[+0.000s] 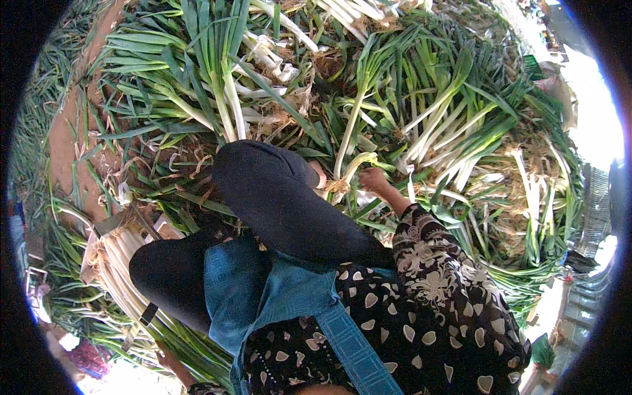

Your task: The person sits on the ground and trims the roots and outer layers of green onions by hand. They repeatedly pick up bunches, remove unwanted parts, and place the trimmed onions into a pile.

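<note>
My right hand (375,180), fingers curled, is beside a yellowed leaf (359,162) near the rooted base of a long-stemmed green onion (352,131). Whether the fingers grip that leaf is unclear. At the lower left, my left hand (170,362) lies against a large bundle of green onions (129,269), its grip too hidden to judge. The bundle's roots point up the picture, and a dark strap (148,314) shows on its stems. Two green onions (229,106) stick up beyond my bent knee (242,158).
Heaps of loose green onions (444,133) cover the ground ahead and to the right. Trimmed leaves and roots (291,106) litter the soil. A metal frame (116,222) stands by the bundle's root end. Bare brown earth (71,143) shows at left.
</note>
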Motion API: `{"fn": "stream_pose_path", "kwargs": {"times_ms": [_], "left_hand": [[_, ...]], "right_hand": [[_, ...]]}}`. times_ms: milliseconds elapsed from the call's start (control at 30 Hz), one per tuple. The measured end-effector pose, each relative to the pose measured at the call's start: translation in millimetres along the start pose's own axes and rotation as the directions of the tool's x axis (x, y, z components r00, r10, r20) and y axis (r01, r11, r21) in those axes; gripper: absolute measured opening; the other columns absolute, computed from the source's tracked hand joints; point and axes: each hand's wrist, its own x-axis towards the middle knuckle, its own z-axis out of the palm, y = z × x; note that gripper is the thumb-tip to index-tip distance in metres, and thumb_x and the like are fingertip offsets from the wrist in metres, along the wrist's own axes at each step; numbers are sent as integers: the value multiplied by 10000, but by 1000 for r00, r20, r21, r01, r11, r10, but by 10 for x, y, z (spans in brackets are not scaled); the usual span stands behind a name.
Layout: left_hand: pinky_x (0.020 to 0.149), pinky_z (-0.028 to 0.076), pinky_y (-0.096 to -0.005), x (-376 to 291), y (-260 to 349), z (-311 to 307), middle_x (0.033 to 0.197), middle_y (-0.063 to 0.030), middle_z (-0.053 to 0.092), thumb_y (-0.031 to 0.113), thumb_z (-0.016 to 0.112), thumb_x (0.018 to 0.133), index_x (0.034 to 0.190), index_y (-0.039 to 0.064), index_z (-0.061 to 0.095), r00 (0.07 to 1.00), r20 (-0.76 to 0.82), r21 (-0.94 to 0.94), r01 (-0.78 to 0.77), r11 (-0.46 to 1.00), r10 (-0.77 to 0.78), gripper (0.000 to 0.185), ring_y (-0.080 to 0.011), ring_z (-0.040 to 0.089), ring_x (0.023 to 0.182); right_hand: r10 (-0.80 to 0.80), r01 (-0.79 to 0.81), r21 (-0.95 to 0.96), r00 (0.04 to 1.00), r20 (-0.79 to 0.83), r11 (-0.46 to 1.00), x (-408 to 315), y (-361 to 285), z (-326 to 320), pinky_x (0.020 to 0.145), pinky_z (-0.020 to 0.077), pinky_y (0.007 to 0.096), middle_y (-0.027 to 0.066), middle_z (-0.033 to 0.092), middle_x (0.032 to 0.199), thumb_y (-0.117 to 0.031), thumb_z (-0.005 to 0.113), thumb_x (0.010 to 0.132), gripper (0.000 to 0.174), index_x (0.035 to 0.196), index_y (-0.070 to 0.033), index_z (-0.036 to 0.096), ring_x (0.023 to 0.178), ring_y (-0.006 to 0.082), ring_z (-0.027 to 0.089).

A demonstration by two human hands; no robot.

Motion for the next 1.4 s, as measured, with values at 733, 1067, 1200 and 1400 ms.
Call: {"fn": "stream_pose_path", "kwargs": {"times_ms": [733, 1067, 1200, 1400], "left_hand": [[837, 506, -409, -3107, 6059, -1387, 1106, -83, 629, 299, 631, 903, 1206, 63, 579, 80, 392, -863, 376, 336, 917, 388, -212, 599, 962], [794, 571, -424, -3807, 6042, -805, 946, -95, 669, 184, 722, 847, 1073, 51, 594, -174, 384, -176, 950, 256, 907, 291, -270, 662, 845], [757, 560, -423, -3380, 5839, -1054, 977, -90, 662, 106, 728, 830, 1162, 75, 580, -200, 318, -163, 952, 261, 927, 365, -268, 656, 849], [867, 541, -430, -2000, 5533, -1213, 1011, -98, 648, 177, 732, 826, 1226, 66, 526, 486, 212, -478, 808, -343, 848, 463, -273, 633, 962]], "right_hand": [[-85, 124, 83, 925, -371, 989, -963, -1205, -1092, 614, 491, 457, 224, 599, 718, -170, 626, 757, 258, 875, 46, 550, 677, 349, 617], [-181, 181, 3, 983, 13, 984, -2117, -1968, -889, 740, 508, 447, 262, 657, 953, -161, 720, 786, 654, 1325, 5, 389, 842, 378, 659], [-578, 603, 120, 793, -189, 788, -1388, -2786, -624, 681, 495, 373, 172, 654, 848, -160, 686, 825, 307, 1039, 31, 578, 747, 209, 605], [-564, 561, -144, 826, 22, 815, -967, -1750, -60, 677, 510, 472, 220, 666, 842, -298, 646, 840, 286, 1007, -66, 642, 799, 427, 644]]}}
